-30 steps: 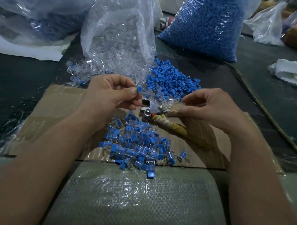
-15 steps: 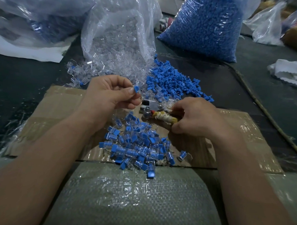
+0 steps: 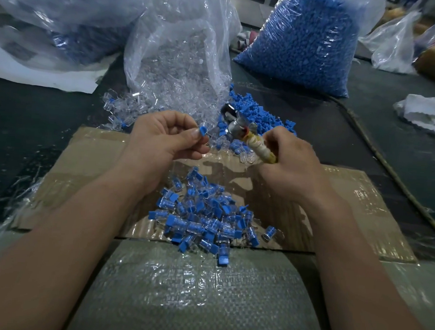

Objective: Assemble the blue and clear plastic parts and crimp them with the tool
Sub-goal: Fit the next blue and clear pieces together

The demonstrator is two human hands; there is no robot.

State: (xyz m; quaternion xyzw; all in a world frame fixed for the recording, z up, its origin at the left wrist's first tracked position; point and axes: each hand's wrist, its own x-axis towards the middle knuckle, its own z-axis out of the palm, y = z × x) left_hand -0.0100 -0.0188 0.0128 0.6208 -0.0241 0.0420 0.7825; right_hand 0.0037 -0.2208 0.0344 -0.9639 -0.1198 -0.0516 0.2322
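Our left hand [image 3: 160, 140] and right hand [image 3: 291, 165] are bare, and so are both forearms, uncovered all the way to the bottom edge of the view. On the left thumb we see a short, plain nail.

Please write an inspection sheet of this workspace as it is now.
Surface: cardboard sheet on a dark table.
Job's things: assembled pile on the cardboard; loose blue parts and open bag of clear parts behind it.
Clutter: white crumpled material at the right edge.
Hands: left hand pinches one blue part; right hand grips the crimp tool by its taped handle.
Cables: thin cord-like line along the right side; kind unclear.
Surroundings: full bag of blue parts behind; woven sack nearest the camera.
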